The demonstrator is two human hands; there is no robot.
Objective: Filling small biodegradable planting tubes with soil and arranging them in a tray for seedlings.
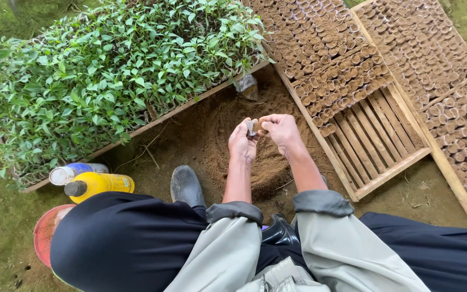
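1. We see the left hand [242, 141] pinching a small soil-filled bag [253, 127], fingers closed around it.
2. The right hand [280, 128] closes on the bag's top, touching the left.
3. The bag sits above the soil heap [217, 116], between the seedlings [114, 65] and the wooden tray [374, 146].

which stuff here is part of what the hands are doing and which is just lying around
In use:
left hand
right hand
small pot held between both
soil heap
slatted tray of filled pots

Lying about:
yellow bottle
blue bottle
red lid
seedling tray
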